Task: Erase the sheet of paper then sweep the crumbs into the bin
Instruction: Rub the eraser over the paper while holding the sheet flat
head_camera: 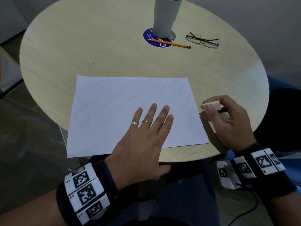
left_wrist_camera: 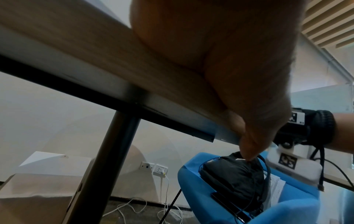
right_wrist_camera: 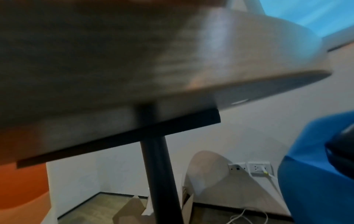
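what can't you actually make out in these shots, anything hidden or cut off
- Bin: in no view.
- Crumbs: head view, too small to tell from specks on the table.
- Marks on the sheet of paper: too faint to read.
- Cup: top cut off by the frame edge.
- Eraser: partly covered by the right hand.
- Right wrist view: blurred, shows no fingers.

Head view: dim, cool, even lighting; the round pale wood-grain table [head_camera: 65, 62] bows outward through wide-angle distortion, and the corners at 7 and 5 o'clock fall dark. A soft shadow lies under the right hand [head_camera: 228, 121]. Left wrist view: the close left hand [left_wrist_camera: 229, 60] is out of focus. Right wrist view: heavy motion blur across the tabletop, sharper toward 6 o'clock.
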Tool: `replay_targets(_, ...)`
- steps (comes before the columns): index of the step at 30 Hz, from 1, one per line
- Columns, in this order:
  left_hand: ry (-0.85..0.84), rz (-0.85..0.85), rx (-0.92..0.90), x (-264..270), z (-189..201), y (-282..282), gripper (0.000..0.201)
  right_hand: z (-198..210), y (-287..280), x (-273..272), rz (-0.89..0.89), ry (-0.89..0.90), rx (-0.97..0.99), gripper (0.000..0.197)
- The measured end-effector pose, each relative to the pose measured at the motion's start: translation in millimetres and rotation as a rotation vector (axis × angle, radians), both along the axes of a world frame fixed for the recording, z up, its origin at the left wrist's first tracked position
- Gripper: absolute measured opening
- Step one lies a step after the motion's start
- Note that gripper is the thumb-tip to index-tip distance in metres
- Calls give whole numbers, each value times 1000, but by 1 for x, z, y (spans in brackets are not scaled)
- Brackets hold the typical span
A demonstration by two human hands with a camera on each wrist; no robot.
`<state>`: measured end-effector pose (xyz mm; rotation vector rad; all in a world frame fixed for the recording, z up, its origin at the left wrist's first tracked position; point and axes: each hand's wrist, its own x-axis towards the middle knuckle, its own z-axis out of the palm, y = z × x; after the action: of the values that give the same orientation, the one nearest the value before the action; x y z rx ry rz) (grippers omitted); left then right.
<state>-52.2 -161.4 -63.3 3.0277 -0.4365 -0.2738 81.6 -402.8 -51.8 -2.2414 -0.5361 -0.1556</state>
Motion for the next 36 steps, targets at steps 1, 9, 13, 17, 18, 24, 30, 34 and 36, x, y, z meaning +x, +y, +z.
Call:
replay_targets(1, 5, -14, -2, 0, 1, 0, 119, -3, 0, 1, 52, 30, -23, 8)
replay_targets(9, 54, 45, 21, 12, 25, 13, 116, 2, -7, -9, 97, 25, -8, 9)
replay_targets(13, 100, 75, 32, 15, 29, 17, 112, -1, -3, -15, 155, -16, -66, 11)
replay_targets(17, 89, 66, 17, 16, 31, 16, 111, 0, -4, -17, 170, -54, -71, 8)
replay_targets(18, 87, 51, 5, 17, 31, 15, 109, 0, -2, -19, 181, -49, -72, 11)
replay_targets(24, 40, 10, -33, 23, 36, 23, 93, -3, 3, -25, 226, -24, -136, 7)
replay_targets(30, -6, -127, -172, 2, 17, -23, 116, -2, 13, -31, 212, -101, -121, 18)
replay_targets(34, 12, -81, -113, -5, 10, -12, 108, 1, 9, -31, 168, -92, -114, 14)
replay_targets(36, 67, 27, -36, -1, 15, 8, 110, 2, 8, -31, 135, -78, -93, 14)
